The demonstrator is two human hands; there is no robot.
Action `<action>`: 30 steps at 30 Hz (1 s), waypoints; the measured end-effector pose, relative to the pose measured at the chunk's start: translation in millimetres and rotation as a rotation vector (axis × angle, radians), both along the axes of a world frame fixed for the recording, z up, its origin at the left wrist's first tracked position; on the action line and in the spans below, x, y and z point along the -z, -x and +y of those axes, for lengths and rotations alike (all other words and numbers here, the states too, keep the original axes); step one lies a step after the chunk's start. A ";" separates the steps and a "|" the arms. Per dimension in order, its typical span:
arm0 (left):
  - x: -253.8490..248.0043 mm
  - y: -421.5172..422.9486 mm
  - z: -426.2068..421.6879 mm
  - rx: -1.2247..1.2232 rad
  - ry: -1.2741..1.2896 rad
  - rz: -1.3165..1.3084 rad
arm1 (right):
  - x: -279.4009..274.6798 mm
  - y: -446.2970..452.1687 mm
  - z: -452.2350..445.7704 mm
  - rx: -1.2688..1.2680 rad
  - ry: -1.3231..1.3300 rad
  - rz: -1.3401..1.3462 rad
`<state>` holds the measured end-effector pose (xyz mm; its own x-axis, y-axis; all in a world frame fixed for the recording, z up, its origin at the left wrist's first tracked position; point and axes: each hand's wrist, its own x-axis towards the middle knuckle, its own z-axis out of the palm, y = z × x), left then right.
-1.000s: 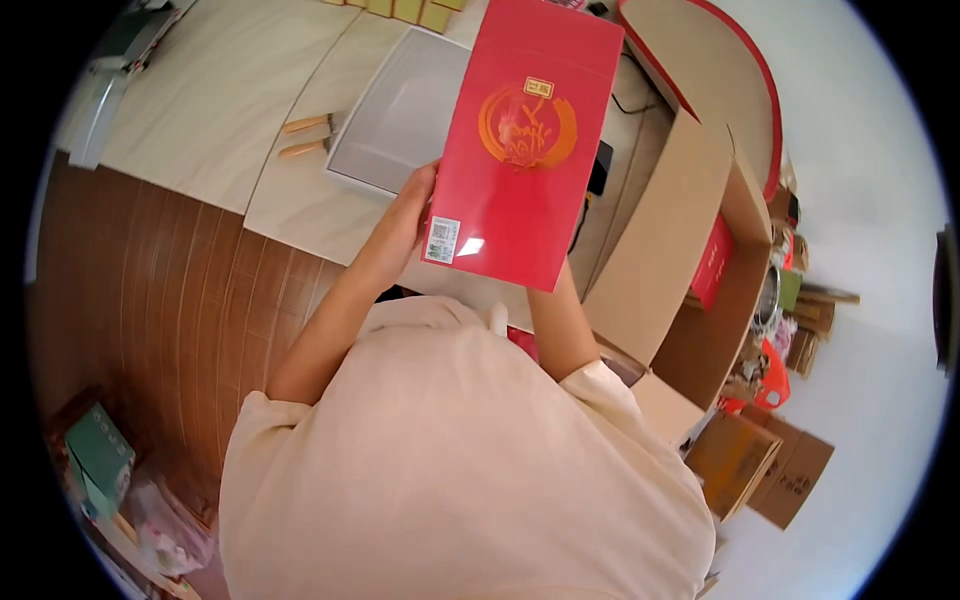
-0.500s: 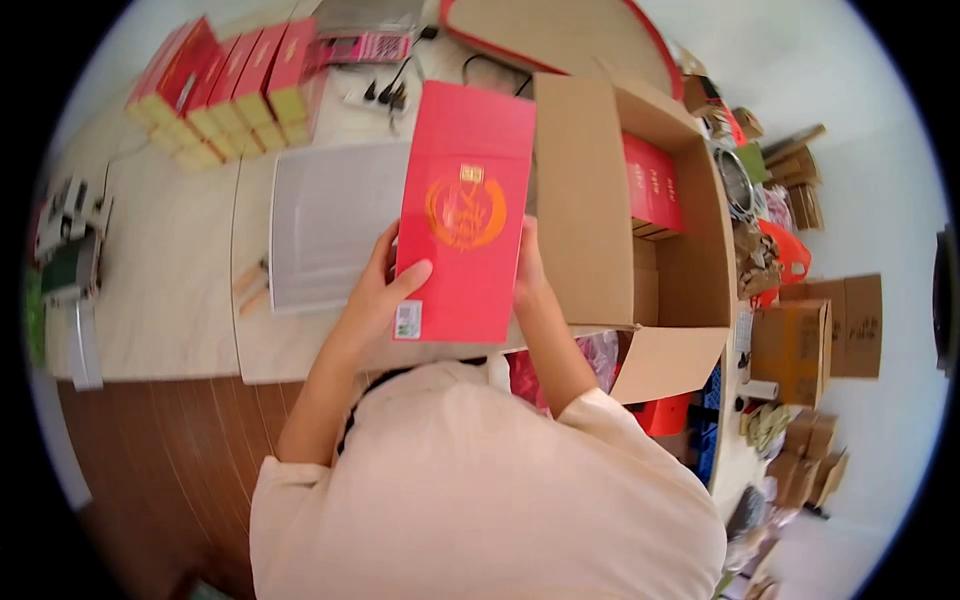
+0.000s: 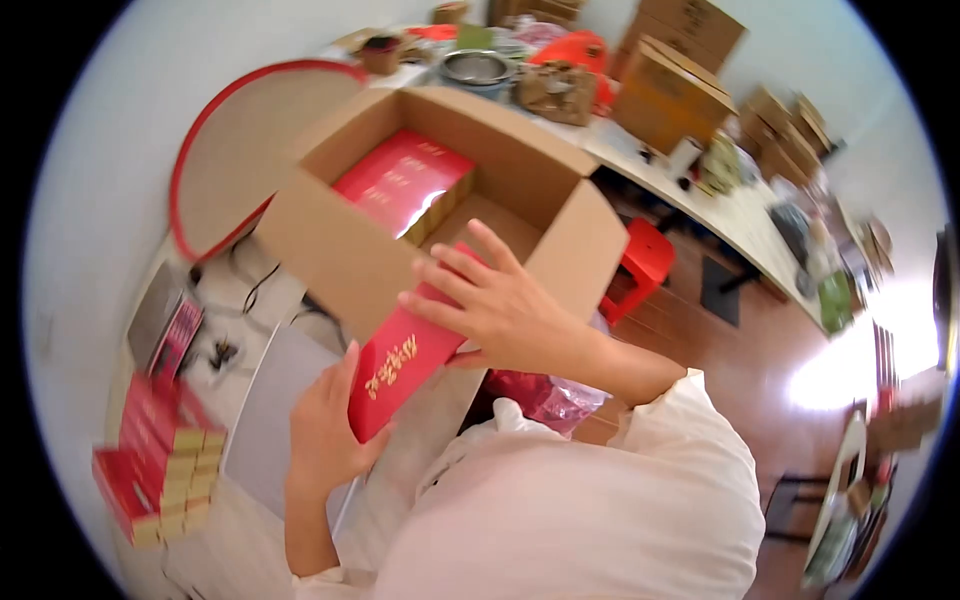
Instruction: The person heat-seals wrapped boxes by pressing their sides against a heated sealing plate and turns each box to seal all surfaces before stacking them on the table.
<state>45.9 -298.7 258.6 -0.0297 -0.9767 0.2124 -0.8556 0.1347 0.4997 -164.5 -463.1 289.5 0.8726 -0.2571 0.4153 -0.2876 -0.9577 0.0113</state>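
Between my hands is a red gift box (image 3: 402, 365), held in front of the cardboard carton with a narrow side bearing gold writing facing up. My left hand (image 3: 328, 425) grips its near end, thumb on one side and fingers on the other. My right hand (image 3: 495, 305) lies over the far end, fingers across the top and thumb along the side, hiding part of it. Just beyond, the open cardboard carton (image 3: 330, 255) holds several red boxes (image 3: 405, 180) with yellow sides, packed against its far left part.
At lower left stand stacked red and yellow boxes (image 3: 165, 460). Beside them are a grey-white flat panel (image 3: 275, 420) and a device with a pink label (image 3: 170, 325). A red-rimmed round board (image 3: 230, 150) leans behind the carton. A red stool (image 3: 640, 265) stands at right.
The view has swung right toward the carton. The red box has turned from its broad face with the orange emblem to its narrow side, and my right hand has moved over its far end.
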 end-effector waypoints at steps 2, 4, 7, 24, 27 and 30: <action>10.4 1.2 -28.1 0.186 0.100 -0.035 | 0.4 27.9 -8.8 -0.002 -0.044 0.186; 10.7 9.4 -50.3 0.304 0.120 -0.152 | 3.8 50.9 -14.9 0.032 -0.092 0.176; 6.2 22.9 -85.5 0.335 0.146 -0.140 | -6.3 73.2 -25.7 0.018 -0.167 0.129; 93.5 -12.0 0.5 -0.509 0.026 0.324 | 113.2 36.6 -299.1 0.890 -0.220 0.012; 98.4 -14.3 18.3 -0.693 0.026 0.472 | 116.1 21.1 -301.9 0.892 -0.281 0.178; 112.4 -15.9 20.8 -0.812 0.040 0.554 | 135.5 22.5 -313.9 0.943 -0.276 0.287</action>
<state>61.8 -277.9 146.2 0.7611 -0.6481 0.0267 -0.3413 -0.3652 0.8661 -187.0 -777.0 154.0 0.3232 -0.9453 0.0445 -0.9463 -0.3230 0.0116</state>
